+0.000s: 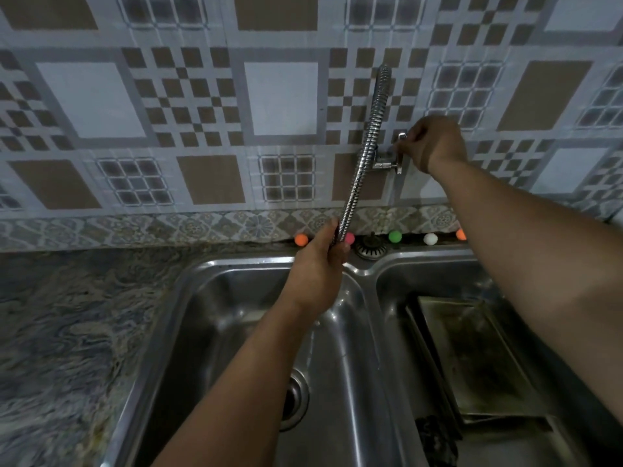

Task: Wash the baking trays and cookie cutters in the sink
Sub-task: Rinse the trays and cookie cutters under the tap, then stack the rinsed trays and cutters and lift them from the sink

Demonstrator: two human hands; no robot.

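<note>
My left hand [320, 261] is closed around the lower end of the flexible metal faucet hose [365, 150], aiming it over the left basin of the sink [236, 264]. My right hand [433, 141] is pinched on the tap handle [401, 138] at the wall. The baking trays [472, 358] lie stacked in the right basin; I cannot see any cookie cutters. The trays look thin, stiff and greasy, so I judge them slippery when wet. I would hold them by the raised rim, with both hands.
</note>
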